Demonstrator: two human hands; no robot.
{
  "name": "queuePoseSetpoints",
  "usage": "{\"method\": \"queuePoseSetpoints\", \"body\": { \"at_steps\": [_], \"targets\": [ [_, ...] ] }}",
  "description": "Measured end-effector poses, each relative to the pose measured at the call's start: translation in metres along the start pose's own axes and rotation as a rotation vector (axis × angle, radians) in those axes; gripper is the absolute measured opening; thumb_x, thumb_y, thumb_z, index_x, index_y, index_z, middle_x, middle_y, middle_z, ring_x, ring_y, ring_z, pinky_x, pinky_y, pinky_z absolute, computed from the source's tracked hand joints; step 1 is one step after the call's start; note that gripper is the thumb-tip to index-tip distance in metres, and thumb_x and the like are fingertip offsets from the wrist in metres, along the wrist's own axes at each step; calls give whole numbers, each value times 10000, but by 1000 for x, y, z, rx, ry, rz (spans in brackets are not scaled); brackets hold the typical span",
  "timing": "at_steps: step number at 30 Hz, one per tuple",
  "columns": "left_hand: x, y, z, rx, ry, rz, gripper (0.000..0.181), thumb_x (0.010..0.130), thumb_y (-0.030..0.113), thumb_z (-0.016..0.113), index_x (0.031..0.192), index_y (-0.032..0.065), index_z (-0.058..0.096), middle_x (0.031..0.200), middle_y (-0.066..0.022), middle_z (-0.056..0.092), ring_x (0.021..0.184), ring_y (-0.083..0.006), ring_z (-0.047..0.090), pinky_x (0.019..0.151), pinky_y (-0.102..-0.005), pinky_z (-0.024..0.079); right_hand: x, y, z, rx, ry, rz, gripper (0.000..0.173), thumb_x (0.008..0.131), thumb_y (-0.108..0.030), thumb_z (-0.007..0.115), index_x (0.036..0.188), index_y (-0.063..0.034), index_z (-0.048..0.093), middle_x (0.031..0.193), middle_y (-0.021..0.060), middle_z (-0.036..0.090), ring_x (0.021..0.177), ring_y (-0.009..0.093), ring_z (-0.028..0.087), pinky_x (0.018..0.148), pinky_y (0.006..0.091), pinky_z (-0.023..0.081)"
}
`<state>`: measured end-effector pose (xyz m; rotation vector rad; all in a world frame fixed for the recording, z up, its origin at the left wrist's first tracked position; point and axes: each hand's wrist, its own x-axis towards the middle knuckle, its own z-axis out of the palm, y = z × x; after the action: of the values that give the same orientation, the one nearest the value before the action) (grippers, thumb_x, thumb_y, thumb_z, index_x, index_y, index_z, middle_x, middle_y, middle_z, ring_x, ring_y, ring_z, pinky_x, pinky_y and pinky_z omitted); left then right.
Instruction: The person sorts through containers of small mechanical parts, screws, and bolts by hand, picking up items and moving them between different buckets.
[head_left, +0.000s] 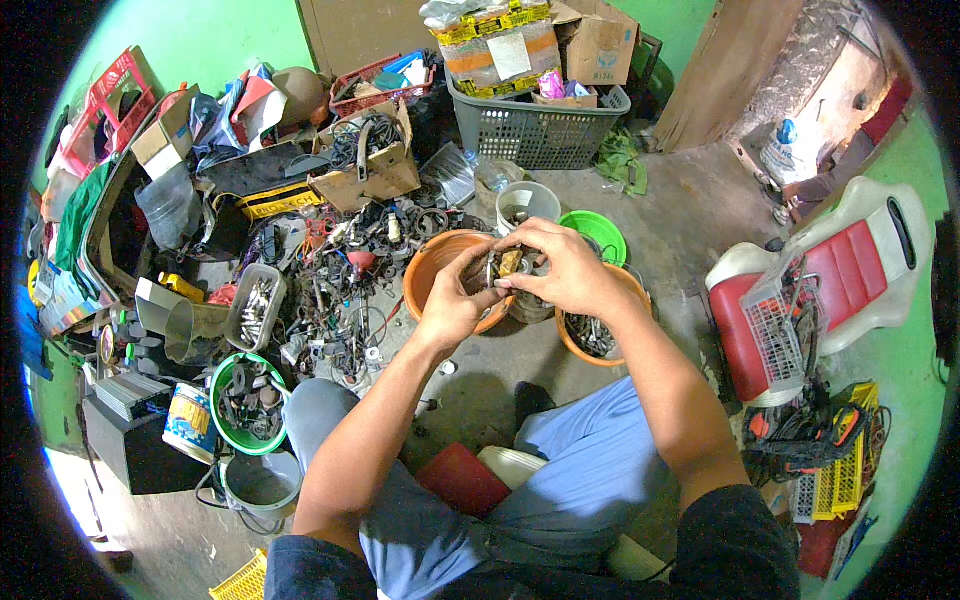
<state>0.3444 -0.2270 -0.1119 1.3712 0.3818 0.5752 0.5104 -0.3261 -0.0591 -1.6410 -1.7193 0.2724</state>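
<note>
My left hand (454, 300) and my right hand (562, 264) meet in front of me above several tubs. Between their fingertips is a small yellowish-brown part (511, 261) with metal pieces around it; its exact kind is too small to tell. Below my left hand stands an orange plastic basin (421, 281). Another orange tub (576, 352), holding metal hardware, is under my right forearm. A whitish bucket (541, 196) and a bright green basin (609, 229) stand just beyond my right hand.
Loose small parts and wires (330, 292) cover the floor at left. Nearby are a clear tub of metal pieces (256, 311), a green-rimmed bucket (216, 390) and a grey bucket (262, 487). A grey basket (540, 139) stands at the back, a red-and-white seat (840, 277) at right.
</note>
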Motion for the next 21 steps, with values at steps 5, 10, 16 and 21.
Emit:
{"method": "queuePoseSetpoints", "body": {
  "at_steps": [5,10,16,21],
  "targets": [
    [-2,4,-2,67,-4,0,586,823,-86,672,1365,-81,448,1244,-161,622,1132,-192,611,999,-321,492,-1,2,4,28,25,-10,436,754,-183,803,1163,-95,682,1056,149,619,989,333,622,879,405,501],
    [-2,5,-3,94,-3,-12,568,821,-82,675,1349,-80,467,1210,-160,643,1107,-190,626,983,-315,498,-2,0,1,34,-2,-20,432,763,-174,793,1181,-125,693,1059,138,615,983,321,620,880,406,497],
    [-1,8,-4,114,-21,-6,563,828,-70,685,1349,-77,472,1167,-127,655,1066,-167,633,935,-292,510,1,-6,-2,27,15,4,375,741,-124,807,1102,-83,715,1043,127,649,968,291,647,855,371,515],
    [-2,9,-4,38,-26,-15,579,830,-57,699,1359,-72,464,1151,-107,658,1050,-145,629,908,-285,519,2,-3,-1,17,43,-5,355,738,-115,806,1080,-75,716,1031,117,659,958,278,653,840,363,518]
  ]
}}
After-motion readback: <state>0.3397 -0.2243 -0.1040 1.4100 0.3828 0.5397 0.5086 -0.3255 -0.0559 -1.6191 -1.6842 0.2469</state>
